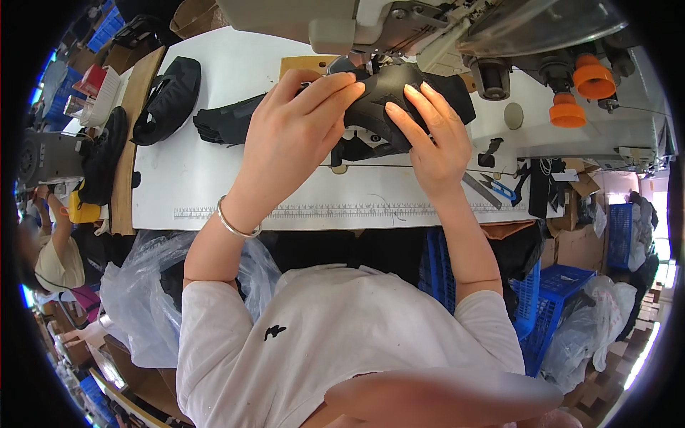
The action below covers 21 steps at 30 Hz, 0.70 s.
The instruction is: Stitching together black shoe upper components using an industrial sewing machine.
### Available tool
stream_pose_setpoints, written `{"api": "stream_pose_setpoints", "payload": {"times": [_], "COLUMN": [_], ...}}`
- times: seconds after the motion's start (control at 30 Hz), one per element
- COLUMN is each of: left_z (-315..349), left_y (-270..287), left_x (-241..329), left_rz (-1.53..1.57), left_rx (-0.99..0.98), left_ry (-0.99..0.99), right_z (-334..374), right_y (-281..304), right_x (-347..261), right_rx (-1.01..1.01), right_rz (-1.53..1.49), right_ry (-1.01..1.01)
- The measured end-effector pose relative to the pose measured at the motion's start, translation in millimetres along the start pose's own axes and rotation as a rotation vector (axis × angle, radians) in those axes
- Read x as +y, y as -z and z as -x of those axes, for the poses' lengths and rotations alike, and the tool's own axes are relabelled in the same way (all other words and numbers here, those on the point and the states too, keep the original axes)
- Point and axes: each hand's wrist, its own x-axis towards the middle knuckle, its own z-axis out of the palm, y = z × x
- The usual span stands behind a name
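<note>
A black shoe upper (391,84) lies under the sewing machine head (378,25), by the needle area. At its left edge, my left hand (300,114) has bent fingers closed on the material; its thumb is mostly hidden. The fingers of my right hand (439,135) are stretched and spread flat over the upper's right part. Just left of my left hand, a stack of black pieces (227,121) rests on the white table (214,167). The needle itself cannot be made out.
A black shoe (168,100) lies at the table's left, near a wooden strip (143,135). A ruler scale (307,211) runs along the front edge. Blue-handled snips (499,187) lie at right. Orange knobs (567,110) hang from the machine. Blue crates (564,285) stand at lower right.
</note>
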Motion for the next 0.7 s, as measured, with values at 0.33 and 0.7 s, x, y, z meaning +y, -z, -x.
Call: {"api": "stream_pose_setpoints", "payload": {"times": [0.33, 0.7], "left_z": [-25, -6], "left_y": [3, -17], "left_x": [-4, -13], "left_rz": [0.147, 0.05], "left_rx": [0.024, 0.161], "left_ry": [0.1, -0.101], "right_z": [-7, -7], "right_y": [-8, -6], "right_x": [-16, -14], "right_rx": [0.069, 0.039], "right_rz": [-0.007, -0.018], "right_ry": [0.067, 0.064]}}
